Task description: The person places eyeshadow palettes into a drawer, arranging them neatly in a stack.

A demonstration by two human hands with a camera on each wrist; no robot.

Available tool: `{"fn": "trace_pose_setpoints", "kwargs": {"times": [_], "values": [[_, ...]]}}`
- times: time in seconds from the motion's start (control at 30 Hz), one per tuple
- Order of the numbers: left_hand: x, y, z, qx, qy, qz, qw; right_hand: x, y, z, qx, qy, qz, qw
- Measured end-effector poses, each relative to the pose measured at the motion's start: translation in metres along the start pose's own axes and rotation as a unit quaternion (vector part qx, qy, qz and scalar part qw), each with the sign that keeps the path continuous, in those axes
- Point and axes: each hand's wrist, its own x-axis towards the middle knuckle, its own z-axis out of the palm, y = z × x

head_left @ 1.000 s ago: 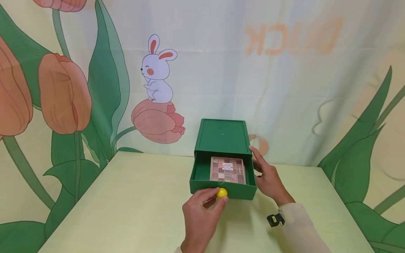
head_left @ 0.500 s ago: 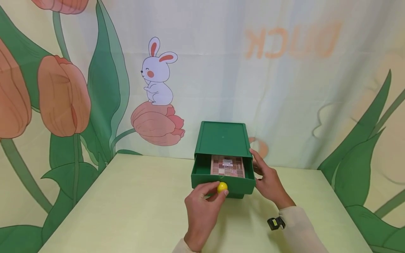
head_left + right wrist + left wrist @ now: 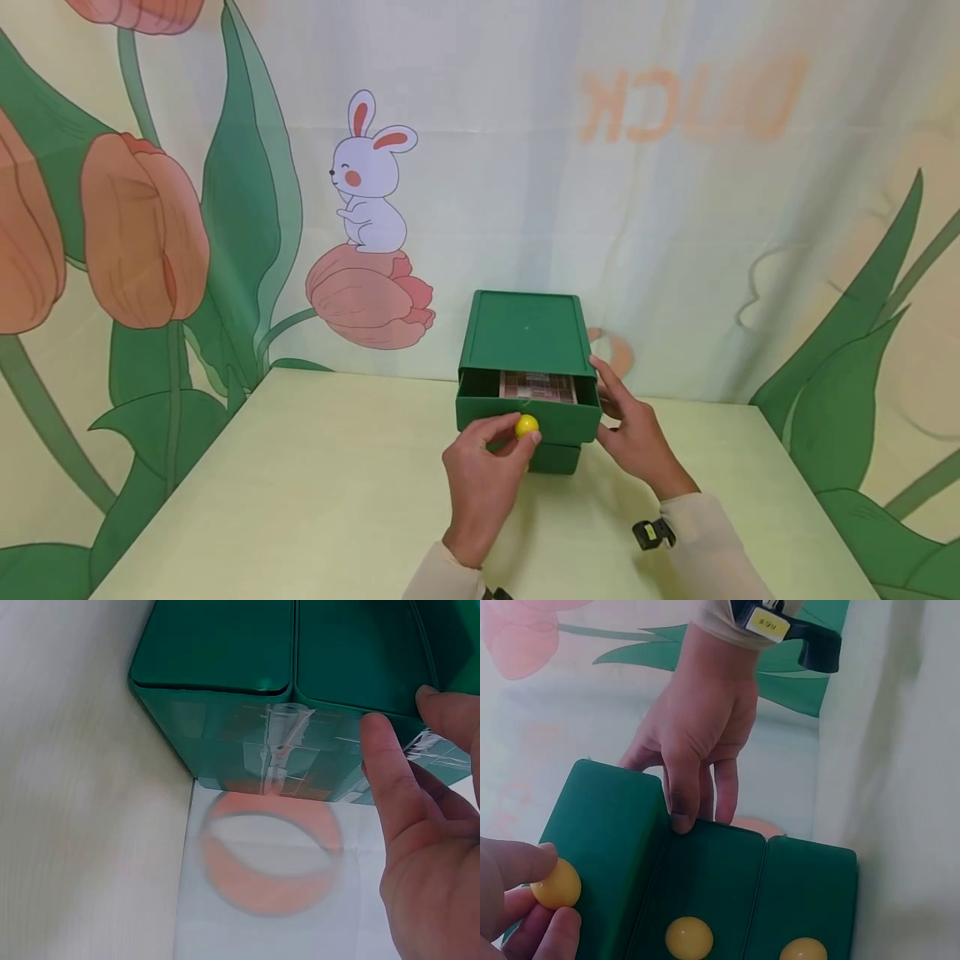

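Observation:
A small green drawer cabinet (image 3: 528, 332) stands at the back of the table. Its top drawer (image 3: 566, 421) sticks out partway, and inside lies an eyeshadow palette (image 3: 538, 385), partly hidden by the drawer front. Between thumb and fingertips my left hand (image 3: 483, 475) pinches that drawer's round yellow knob (image 3: 527, 426). Along the cabinet's right side my right hand (image 3: 637, 433) rests with fairly straight fingers, its thumb (image 3: 681, 802) at the front edge of the middle drawer (image 3: 705, 870). Both lower drawers sit pushed in.
Strips of clear tape (image 3: 281, 746) cover part of the cabinet's side. Behind the pale table (image 3: 322, 483) hangs a curtain (image 3: 517, 183) printed with tulips and a rabbit. A black wrist device (image 3: 652, 533) sits on the right sleeve.
The top drawer has slid inward, away from me, with my left hand following on its knob. Less of the palette shows now. My right hand stays against the cabinet's side.

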Motion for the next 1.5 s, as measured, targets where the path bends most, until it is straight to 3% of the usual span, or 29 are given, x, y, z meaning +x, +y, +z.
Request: {"fn": "trace_pose_setpoints", "kwargs": {"times": [0.43,0.73,1.27,1.5], "values": [[0.017,-0.01,0.012,-0.005,0.007,-0.023,0.9997,-0.001,0.002,0.0,-0.013,0.008,-0.005,1.0],[0.028,-0.017,0.017,-0.004,0.009,-0.022,0.9997,-0.001,0.005,0.003,-0.01,0.011,-0.015,1.0],[0.042,-0.021,0.015,0.002,0.004,-0.03,0.9995,0.009,0.003,0.007,-0.005,-0.002,-0.009,1.0],[0.042,-0.021,0.012,0.053,-0.024,-0.007,0.9983,0.005,-0.001,0.003,-0.007,-0.018,0.014,1.0]]}}
